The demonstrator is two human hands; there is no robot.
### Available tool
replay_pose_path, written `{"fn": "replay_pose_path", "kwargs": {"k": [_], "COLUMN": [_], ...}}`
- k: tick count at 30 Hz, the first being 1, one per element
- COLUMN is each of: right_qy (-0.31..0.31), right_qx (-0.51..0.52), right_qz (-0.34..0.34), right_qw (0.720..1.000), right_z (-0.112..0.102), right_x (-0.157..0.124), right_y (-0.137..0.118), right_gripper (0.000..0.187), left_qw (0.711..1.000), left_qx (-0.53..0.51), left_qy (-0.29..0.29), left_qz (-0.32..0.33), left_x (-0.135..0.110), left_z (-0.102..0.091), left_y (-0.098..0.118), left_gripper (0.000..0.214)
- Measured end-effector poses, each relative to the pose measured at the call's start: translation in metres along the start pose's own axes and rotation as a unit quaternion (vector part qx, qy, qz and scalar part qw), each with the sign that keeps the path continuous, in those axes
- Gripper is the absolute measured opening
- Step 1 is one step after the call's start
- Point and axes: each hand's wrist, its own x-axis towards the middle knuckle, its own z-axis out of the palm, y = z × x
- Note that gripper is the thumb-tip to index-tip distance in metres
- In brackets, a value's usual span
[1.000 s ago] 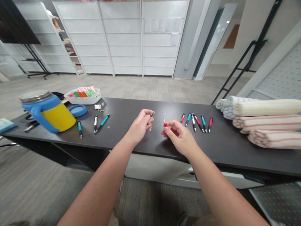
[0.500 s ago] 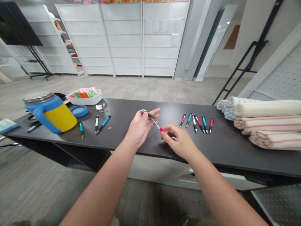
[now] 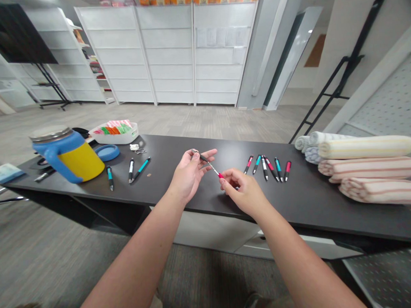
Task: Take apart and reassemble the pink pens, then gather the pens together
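My left hand [image 3: 186, 175] pinches the black front section of a pen [image 3: 203, 157] with its silver tip toward the thumb; its other fingers stretch out. From that section a thin, light-coloured refill [image 3: 212, 168] runs down to the right. At its lower end is the pen's red barrel [image 3: 220, 175], held in the curled fingers of my right hand [image 3: 243, 188]. Both hands are over the dark tabletop [image 3: 200, 206]. Just beyond my right hand lie several red, teal and white pens [image 3: 271, 168]. Left of my left hand rest a white pen [image 3: 131, 170] and two teal pens [image 3: 141, 169].
A yellow and blue mug [image 3: 79, 160] stands at the left beside a blue lid [image 3: 107, 152]. Behind them is a white basket [image 3: 120, 138] of colourful packets. White earphones [image 3: 134, 147] lie nearby. Rolled striped towels [image 3: 371, 168] are stacked at the right end.
The view has shifted very slightly. Both hands keep the same hold on the parted pen, with hardly any movement.
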Motion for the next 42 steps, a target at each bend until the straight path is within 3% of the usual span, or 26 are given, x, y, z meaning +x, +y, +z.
{"fn": "replay_pose_path", "kwargs": {"k": [14, 26, 33, 37, 42], "right_qy": [0.037, 0.04, 0.044, 0.023, 0.052], "right_qx": [-0.004, -0.068, -0.043, -0.064, -0.037], "right_qz": [-0.006, -0.022, -0.001, -0.013, 0.013], "right_qw": [0.999, 0.997, 0.998, 0.998, 0.998], "right_z": [-0.001, -0.004, -0.002, -0.003, -0.002], "right_x": [0.0, 0.003, 0.004, 0.005, 0.004], "right_y": [0.002, 0.002, 0.004, 0.003, 0.003], "right_gripper": [0.024, 0.032, 0.024, 0.03, 0.027], "left_qw": [0.995, 0.991, 0.99, 0.99, 0.99], "left_qx": [0.091, 0.135, 0.141, 0.14, 0.139], "left_qy": [-0.04, -0.019, -0.01, -0.01, -0.008], "left_qz": [-0.013, 0.002, 0.008, 0.009, 0.012], "left_x": [-0.003, 0.0, 0.0, 0.0, 0.0], "left_z": [0.0, -0.004, -0.007, -0.008, -0.008], "left_y": [-0.016, -0.029, -0.032, -0.032, -0.033], "left_gripper": [0.029, 0.029, 0.03, 0.031, 0.03]}}
